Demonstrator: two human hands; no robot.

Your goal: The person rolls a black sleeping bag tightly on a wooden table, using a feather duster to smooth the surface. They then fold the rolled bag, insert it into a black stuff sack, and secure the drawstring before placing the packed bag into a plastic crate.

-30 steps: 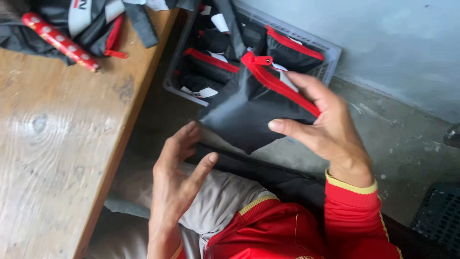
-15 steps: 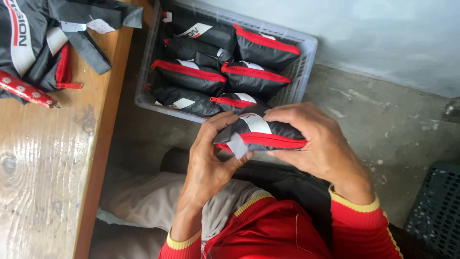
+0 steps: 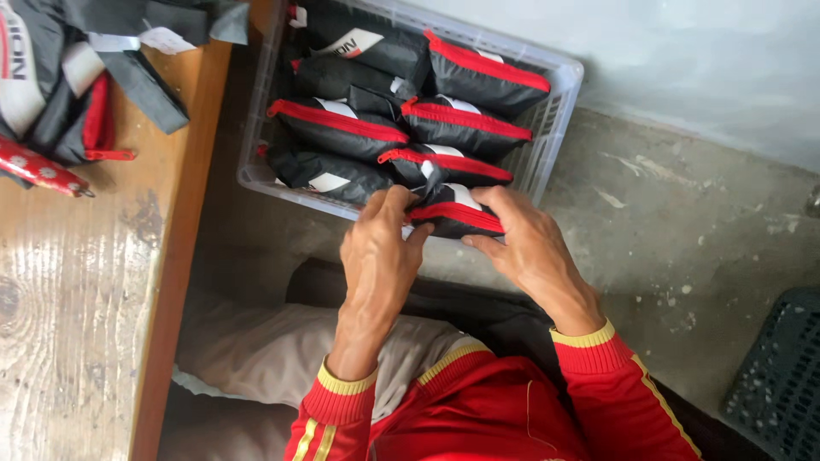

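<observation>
A folded black pouch with a red zipper point(image 3: 453, 215) is held between both my hands at the near edge of a clear plastic crate point(image 3: 559, 111). My left hand point(image 3: 380, 252) grips its left end and my right hand point(image 3: 525, 243) grips its right end and underside. Several more rolled black pouches with red zippers point(image 3: 342, 124) lie packed in rows inside the crate. I wear red sleeves with yellow cuffs.
A wooden table point(image 3: 85, 282) runs along the left, with a heap of black and red fabric point(image 3: 60, 77) at its far end. Concrete floor lies to the right, with a dark slatted crate point(image 3: 781, 376) at the lower right corner.
The flat, open pouch has been rolled up between my hands and carried forward to the near edge of the crate.
</observation>
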